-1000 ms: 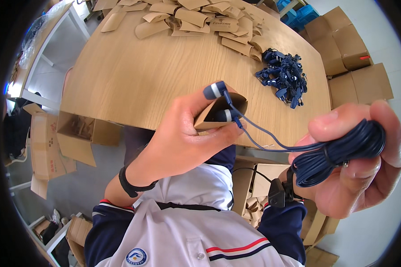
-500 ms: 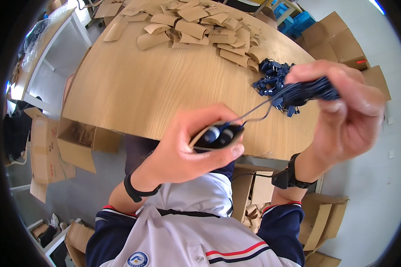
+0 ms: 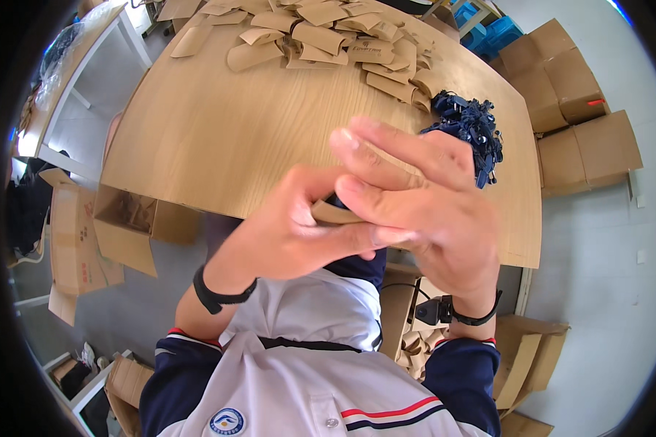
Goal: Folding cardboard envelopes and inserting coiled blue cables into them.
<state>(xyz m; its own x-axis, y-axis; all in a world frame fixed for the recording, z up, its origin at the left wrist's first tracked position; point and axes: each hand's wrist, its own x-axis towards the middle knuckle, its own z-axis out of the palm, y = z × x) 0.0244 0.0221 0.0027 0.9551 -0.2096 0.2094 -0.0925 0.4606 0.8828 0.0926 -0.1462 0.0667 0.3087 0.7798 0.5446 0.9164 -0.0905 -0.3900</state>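
Observation:
My left hand (image 3: 277, 233) is closed round a small brown cardboard pillow box (image 3: 333, 213), holding it over the table's near edge. Only part of the box's rim shows between the hands. A dark bit of the earphones is just visible at its mouth; the rest is hidden. My right hand (image 3: 434, 207) lies across the box's opening, its fingers stretched out and apart, one of them pressed down at the rim. Beyond my right hand, a pile of dark blue earphones with coiled cables (image 3: 470, 127) rests on the table's right side.
Many flat pillow boxes (image 3: 317, 36) are heaped at the far side of the wooden table (image 3: 204, 124). Open cartons stand at the left (image 3: 127, 226) and lower right (image 3: 525, 353). Stacked cartons (image 3: 587, 149) stand right of the table. A carton of brown pieces (image 3: 419, 346) is below the table edge.
My right hand has come left and down from the table's right side onto the box in my left hand. The bundled earphone cable it held up is no longer in sight.

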